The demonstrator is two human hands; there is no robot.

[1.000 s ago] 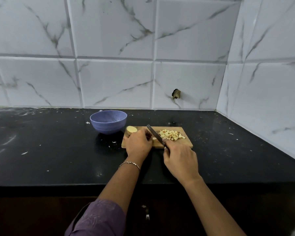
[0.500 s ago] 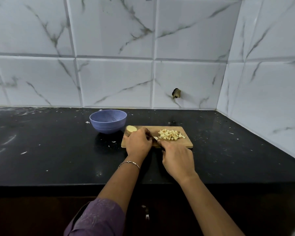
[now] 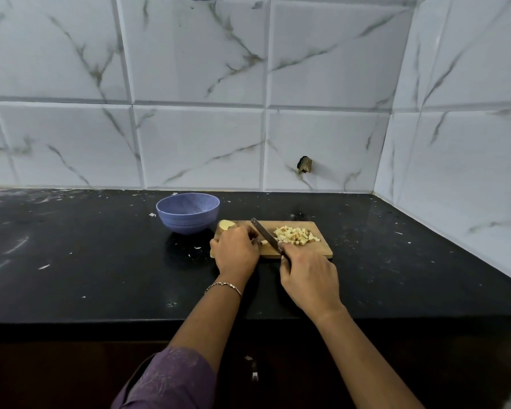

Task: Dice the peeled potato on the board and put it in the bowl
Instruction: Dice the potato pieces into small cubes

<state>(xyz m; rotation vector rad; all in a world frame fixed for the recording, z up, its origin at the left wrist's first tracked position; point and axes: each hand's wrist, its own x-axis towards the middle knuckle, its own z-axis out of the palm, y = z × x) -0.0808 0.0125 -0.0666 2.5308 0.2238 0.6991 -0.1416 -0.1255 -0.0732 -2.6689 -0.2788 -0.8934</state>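
You're gripping the knife (image 3: 265, 235) in your right hand (image 3: 309, 274), blade slanting away and leftward beside your left hand (image 3: 236, 251), which is pinning potato strips, mostly hidden. Diced pile (image 3: 296, 235) is sitting on the board (image 3: 322, 251) to the blade's right; the bowl (image 3: 188, 212) is on the tabletop (image 3: 86, 261), nearer your left.

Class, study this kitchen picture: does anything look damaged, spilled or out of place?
Yes. A broken hole gapes in the marble wall tile behind the cutting board, and pale scraps litter the black counter. The diced potato stays on the board.
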